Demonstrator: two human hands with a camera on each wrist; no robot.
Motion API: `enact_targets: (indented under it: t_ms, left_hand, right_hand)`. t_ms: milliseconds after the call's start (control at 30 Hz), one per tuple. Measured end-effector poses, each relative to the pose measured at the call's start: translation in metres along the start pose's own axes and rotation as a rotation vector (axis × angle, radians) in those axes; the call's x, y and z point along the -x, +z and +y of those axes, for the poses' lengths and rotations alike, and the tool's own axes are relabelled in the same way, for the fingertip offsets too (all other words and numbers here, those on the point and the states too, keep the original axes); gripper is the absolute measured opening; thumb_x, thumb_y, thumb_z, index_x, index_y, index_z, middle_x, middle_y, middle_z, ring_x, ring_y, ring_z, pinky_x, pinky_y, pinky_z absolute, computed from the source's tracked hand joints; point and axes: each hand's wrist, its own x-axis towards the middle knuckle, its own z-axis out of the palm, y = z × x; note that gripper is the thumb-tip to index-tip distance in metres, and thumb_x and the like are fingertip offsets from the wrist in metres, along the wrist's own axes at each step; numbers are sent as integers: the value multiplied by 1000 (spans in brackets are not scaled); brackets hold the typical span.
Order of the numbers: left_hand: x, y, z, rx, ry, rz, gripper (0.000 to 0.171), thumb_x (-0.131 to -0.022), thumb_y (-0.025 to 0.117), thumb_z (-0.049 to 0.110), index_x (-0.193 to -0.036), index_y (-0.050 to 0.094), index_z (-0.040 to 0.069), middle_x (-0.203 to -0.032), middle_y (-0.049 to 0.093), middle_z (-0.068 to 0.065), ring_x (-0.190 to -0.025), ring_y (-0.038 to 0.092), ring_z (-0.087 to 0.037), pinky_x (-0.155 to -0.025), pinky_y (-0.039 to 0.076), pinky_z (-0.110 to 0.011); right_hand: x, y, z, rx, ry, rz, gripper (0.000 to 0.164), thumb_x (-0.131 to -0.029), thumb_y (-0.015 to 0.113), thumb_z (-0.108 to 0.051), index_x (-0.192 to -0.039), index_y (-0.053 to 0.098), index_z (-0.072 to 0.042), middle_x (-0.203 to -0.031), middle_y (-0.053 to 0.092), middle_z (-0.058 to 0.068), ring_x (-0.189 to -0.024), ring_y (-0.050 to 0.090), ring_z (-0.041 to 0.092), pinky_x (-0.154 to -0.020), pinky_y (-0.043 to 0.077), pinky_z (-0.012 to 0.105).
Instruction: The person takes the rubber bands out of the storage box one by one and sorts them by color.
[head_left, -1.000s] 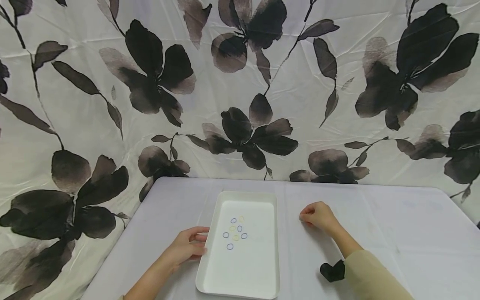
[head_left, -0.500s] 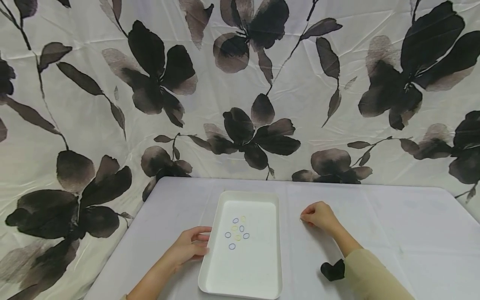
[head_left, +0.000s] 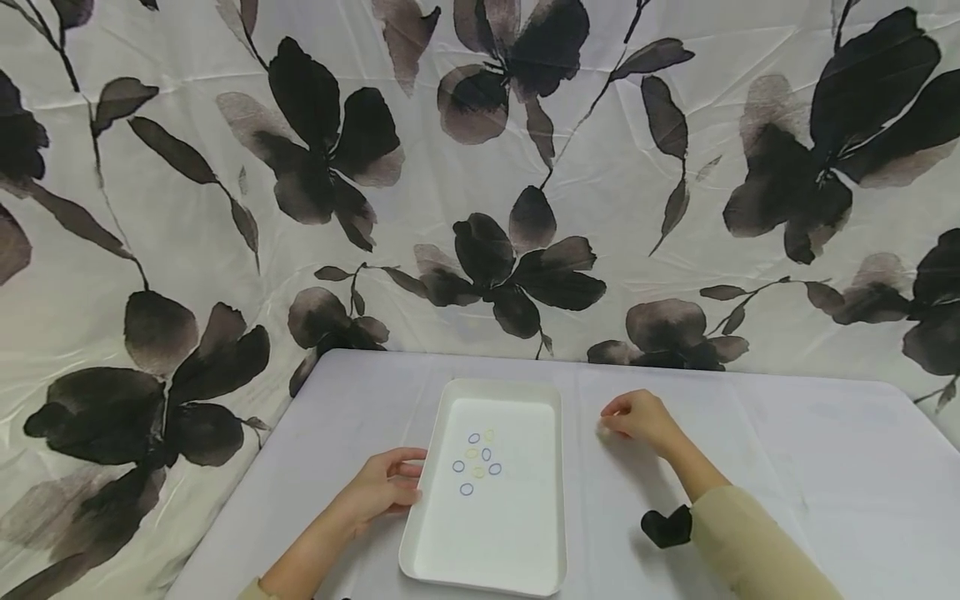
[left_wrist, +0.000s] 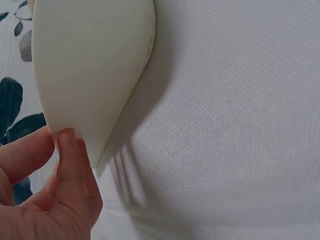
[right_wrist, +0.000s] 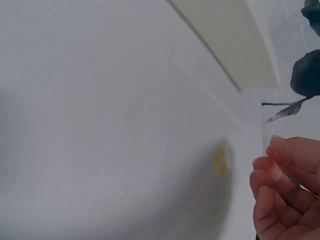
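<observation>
A white rectangular tray [head_left: 517, 533] lies on the table, and my left hand [head_left: 382, 487] is at its left side. In the left wrist view, that hand's fingertips [left_wrist: 67, 137] pinch the tray's rim. Several thin blue rings [head_left: 467, 489] and yellow rings [head_left: 479, 472] lie loosely grouped in the tray's upper half. To the right of the tray, my right hand [head_left: 637, 417] is held just over the table. Its fingers are loosely curled with nothing between them. Close by its fingertips, in its shadow, a small yellow ring [right_wrist: 220, 161] lies on the cloth.
A white cloth covers the table [head_left: 810, 467]. A black strap-like piece [head_left: 666, 527] sticks out beside the right sleeve [head_left: 750, 542]. Behind the table hangs a white curtain [head_left: 420, 192] with dark flowers.
My right hand has risen slightly, its fingertips loosened. The tray, my left hand and the rings show only a small shift, along with the whole head view.
</observation>
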Motion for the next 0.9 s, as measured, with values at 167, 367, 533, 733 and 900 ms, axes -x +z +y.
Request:
enact_targets:
  t_ms: [167,367,533,733,900]
  left_hand:
    - [0,0,0,-12,11,-4,58,-71,63,-14,-127,48,-6,-102,55,-17,-81,58,-22,-66,54,-34]
    - [-1,0,-1,-9,17,-7,59,-71,62,-15,-128,48,-6,-103,55,-17,-82,58,-22,-65,54,-34]
    - [1,0,-2,-15,19,-2,60,-72,63,-15,-128,47,-6,-104,54,-18,-82,57,-22,-66,54,-35]
    - [0,1,-2,-6,21,-4,60,-72,62,-16,-128,46,-7,-105,54,-19,-82,56,-22,-67,54,-36]
    - [0,1,-1,-10,11,-6,59,-72,62,-16,-129,47,-5,-104,54,-18,-83,57,-22,-68,54,-35]
  right_hand:
    - [-3,2,-11,-71,9,-13,13,-82,66,-7,-90,69,4,-61,55,1,-54,49,12,-51,43,26]
    - [-7,2,-25,-152,-59,-48,11,-81,67,-6,-86,68,3,-62,57,4,-53,50,14,-50,44,26]
    - [-11,8,-37,-153,-41,-62,11,-82,68,-7,-88,68,3,-66,58,6,-56,51,14,-52,46,24]
    - [-15,18,-52,-132,-18,-56,12,-82,68,-5,-92,69,3,-68,58,5,-57,50,14,-52,45,24]
    - [-18,28,-62,-167,-18,-67,10,-80,70,-4,-89,69,2,-67,57,4,-56,50,13,-52,45,22]
